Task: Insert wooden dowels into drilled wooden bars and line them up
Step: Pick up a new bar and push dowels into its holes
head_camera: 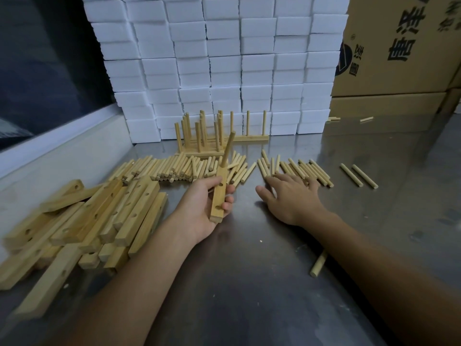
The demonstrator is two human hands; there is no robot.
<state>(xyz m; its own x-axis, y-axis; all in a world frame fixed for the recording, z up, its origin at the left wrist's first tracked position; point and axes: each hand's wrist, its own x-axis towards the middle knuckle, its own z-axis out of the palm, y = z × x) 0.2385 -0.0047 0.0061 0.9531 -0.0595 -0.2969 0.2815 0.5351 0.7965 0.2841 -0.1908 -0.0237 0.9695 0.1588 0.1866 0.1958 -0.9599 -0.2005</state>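
My left hand (199, 208) grips a drilled wooden bar (219, 196) held above the table, with one dowel (228, 151) standing up from its far hole. My right hand (291, 198) lies palm down, its fingers reaching onto a loose group of dowels (296, 168). A larger heap of dowels (174, 168) lies beyond my left hand. At the left a pile of drilled bars (94, 221) covers the table. Finished bars with upright dowels (209, 136) stand in a cluster at the back.
The work surface is a metal table (249, 270). Stacked white foam blocks (219, 58) form a wall behind; cardboard boxes (399, 46) stand at the back right. Two dowels (359, 176) lie apart at the right, and a single dowel (318, 264) lies by my right forearm.
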